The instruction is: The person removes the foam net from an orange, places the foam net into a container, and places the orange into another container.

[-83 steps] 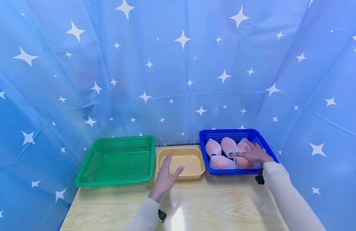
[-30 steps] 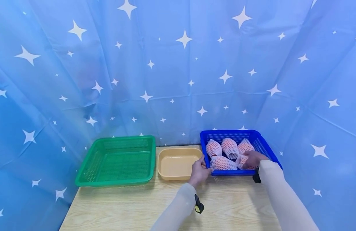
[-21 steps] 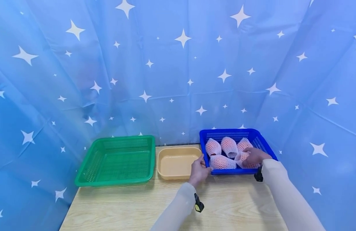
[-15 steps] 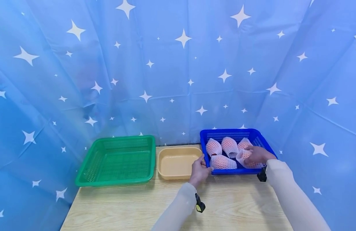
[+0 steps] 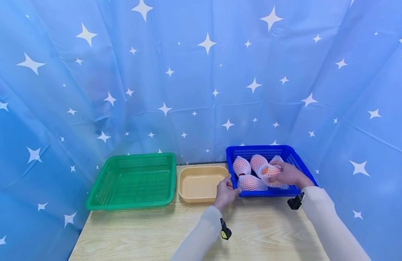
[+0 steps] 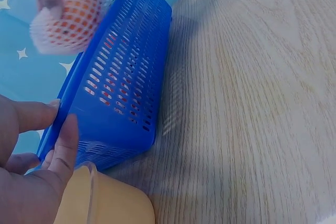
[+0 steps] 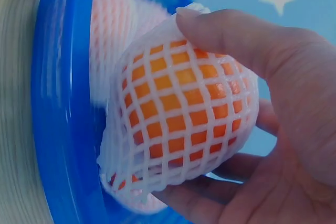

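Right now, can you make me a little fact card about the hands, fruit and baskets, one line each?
Left hand: pinches the rim of the blue basket
Right hand: holds a net-wrapped orange fruit over the blue basket
Other fruits: in nets, lying in the blue basket
Tan tub: between the two baskets
Green basket: left of the tan tub
Table: pale, wood-grained
Backdrop: blue with white stars
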`<state>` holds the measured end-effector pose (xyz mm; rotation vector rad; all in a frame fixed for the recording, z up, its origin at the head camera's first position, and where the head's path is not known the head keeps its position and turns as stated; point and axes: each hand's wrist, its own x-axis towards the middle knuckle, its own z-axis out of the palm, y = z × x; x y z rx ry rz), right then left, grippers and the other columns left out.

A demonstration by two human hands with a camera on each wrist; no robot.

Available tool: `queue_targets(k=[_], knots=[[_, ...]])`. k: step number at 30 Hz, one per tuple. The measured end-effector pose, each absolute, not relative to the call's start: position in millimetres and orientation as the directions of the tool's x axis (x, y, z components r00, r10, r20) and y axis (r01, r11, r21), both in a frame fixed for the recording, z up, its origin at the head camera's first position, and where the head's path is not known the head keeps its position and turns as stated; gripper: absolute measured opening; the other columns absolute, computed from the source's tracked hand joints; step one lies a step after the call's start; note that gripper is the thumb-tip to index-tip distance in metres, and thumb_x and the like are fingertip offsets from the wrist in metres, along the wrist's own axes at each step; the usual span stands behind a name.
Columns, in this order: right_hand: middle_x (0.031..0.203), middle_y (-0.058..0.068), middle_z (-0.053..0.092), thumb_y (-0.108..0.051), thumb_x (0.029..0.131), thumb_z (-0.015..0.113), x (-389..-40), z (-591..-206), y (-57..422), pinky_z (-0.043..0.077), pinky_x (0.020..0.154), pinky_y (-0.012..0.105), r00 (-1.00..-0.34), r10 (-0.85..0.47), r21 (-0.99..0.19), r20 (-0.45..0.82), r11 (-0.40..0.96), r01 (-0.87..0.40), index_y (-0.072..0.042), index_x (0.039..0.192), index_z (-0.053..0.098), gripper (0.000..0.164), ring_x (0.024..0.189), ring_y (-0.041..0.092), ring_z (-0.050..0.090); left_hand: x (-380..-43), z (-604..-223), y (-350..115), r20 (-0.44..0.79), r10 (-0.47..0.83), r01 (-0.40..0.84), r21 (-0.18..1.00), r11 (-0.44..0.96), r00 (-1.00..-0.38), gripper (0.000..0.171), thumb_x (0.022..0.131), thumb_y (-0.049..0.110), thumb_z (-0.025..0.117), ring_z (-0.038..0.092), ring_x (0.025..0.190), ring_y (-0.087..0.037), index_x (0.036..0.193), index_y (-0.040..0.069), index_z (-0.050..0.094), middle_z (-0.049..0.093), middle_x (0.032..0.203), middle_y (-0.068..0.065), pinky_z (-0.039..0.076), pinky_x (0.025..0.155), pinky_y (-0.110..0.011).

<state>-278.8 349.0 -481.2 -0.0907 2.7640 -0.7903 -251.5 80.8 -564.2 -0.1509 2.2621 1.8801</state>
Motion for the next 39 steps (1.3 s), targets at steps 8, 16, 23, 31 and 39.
queue_targets(k=[8, 16, 23, 31, 39], knots=[[0.143, 0.029, 0.053, -0.050, 0.085, 0.080, -260, -476, 315, 0.057, 0.089, 0.054, -0.968, -0.202, -0.628, -0.149, 0.775, -0.065, -0.007, 0.152, 0.044, 0.087, 0.120, 0.043, 0.058, -253, -566, 80, -0.227, 0.049, -0.214, 0.957, 0.197, -0.973, 0.077, 0.088, 0.007, 0.080, 0.053, 0.077, -0.013, 0.156, 0.020, 0.045, 0.059, 0.098, -0.006, 0.047, 0.061, -0.020], [0.125, 0.018, 0.064, -0.041, 0.088, 0.080, -239, -470, 289, 0.055, 0.080, 0.032, -0.963, -0.236, -0.761, -0.129, 0.646, -0.056, -0.011, 0.154, 0.041, 0.082, 0.104, 0.026, 0.062, -245, -566, 66, -0.176, 0.114, -0.143, 0.957, 0.253, -0.978, 0.066, 0.094, 0.024, 0.076, 0.062, 0.081, -0.013, 0.152, 0.014, 0.049, 0.063, 0.103, -0.001, 0.056, 0.068, -0.025], [0.131, 0.018, 0.064, -0.037, 0.089, 0.080, -217, -470, 260, 0.058, 0.088, 0.037, -0.954, -0.267, -0.839, -0.135, 0.542, -0.033, -0.012, 0.155, 0.039, 0.082, 0.115, 0.029, 0.063, -241, -563, 34, -0.070, 0.152, -0.030, 0.968, 0.249, -0.986, 0.058, 0.097, 0.039, 0.070, 0.063, 0.101, -0.015, 0.147, 0.014, 0.055, 0.067, 0.120, -0.004, 0.059, 0.078, -0.029], [0.135, 0.016, 0.063, -0.035, 0.086, 0.084, -202, -487, 228, 0.059, 0.096, 0.045, -0.961, -0.247, -0.890, -0.125, 0.456, -0.001, -0.016, 0.151, 0.047, 0.077, 0.120, 0.031, 0.062, -226, -567, -9, 0.001, 0.165, 0.040, 0.972, 0.233, -0.986, 0.054, 0.100, 0.050, 0.062, 0.060, 0.125, -0.022, 0.146, 0.023, 0.055, 0.064, 0.135, -0.002, 0.055, 0.104, -0.042], [0.134, 0.016, 0.062, -0.032, 0.087, 0.083, -189, -523, 202, 0.057, 0.095, 0.035, -0.951, -0.296, -0.928, -0.085, 0.372, -0.032, -0.016, 0.147, 0.051, 0.070, 0.115, 0.026, 0.064, -200, -583, -45, -0.003, 0.236, 0.041, 0.982, 0.183, -0.972, 0.054, 0.103, 0.050, 0.056, 0.050, 0.140, -0.029, 0.151, 0.026, 0.049, 0.056, 0.149, -0.005, 0.044, 0.115, -0.052]])
